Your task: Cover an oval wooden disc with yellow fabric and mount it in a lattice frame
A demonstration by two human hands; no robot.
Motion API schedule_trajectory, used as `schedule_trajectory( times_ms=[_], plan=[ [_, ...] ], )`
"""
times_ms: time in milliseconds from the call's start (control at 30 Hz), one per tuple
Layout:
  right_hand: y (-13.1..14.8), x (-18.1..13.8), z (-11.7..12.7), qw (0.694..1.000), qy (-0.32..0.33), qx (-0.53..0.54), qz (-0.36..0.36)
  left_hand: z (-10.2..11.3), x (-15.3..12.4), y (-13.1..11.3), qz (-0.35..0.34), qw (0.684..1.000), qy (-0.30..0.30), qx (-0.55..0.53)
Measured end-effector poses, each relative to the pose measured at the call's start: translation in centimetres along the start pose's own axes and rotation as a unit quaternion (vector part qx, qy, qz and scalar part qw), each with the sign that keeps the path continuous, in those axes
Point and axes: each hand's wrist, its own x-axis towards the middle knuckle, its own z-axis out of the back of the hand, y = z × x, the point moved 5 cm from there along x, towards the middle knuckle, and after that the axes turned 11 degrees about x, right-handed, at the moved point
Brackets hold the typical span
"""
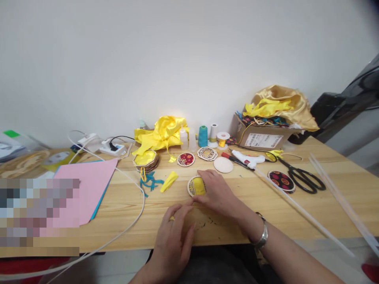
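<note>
A round wooden lattice disc with yellow cloth in it lies on the table in front of me. My right hand covers its right side, the fingers and thumb closed round its edge. Just below, my left hand has its fingers stretched forward and the thumb apart, holding nothing; its fingertips come close to the right thumb. A strip of yellow ribbon and some blue ribbon scraps lie left of the disc. Beyond it are a disc with red patterned cloth, an octagonal lattice piece and a plain pale disc.
A white glue gun, a red marker, black scissors and a dark patterned disc lie to the right. Thread spools and a cardboard box stand behind. A white cable loops past pink sheets.
</note>
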Motion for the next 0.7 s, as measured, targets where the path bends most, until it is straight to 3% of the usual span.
schedule_trajectory(
  times_ms=[233,400,700],
  plan=[
    [-0.3,-0.2,0.0,1.0,-0.017,0.007,0.009,-0.5,3.0,1.2,0.067,0.996,-0.01,0.061],
    [-0.9,-0.4,0.1,1.0,-0.012,0.027,-0.003,-1.5,5.5,1.6,0.078,0.994,0.005,0.071],
    [-1.5,-0.5,0.0,0.999,-0.006,0.048,-0.009,-2.5,5.9,1.8,0.092,0.991,0.031,0.095]
  ],
)
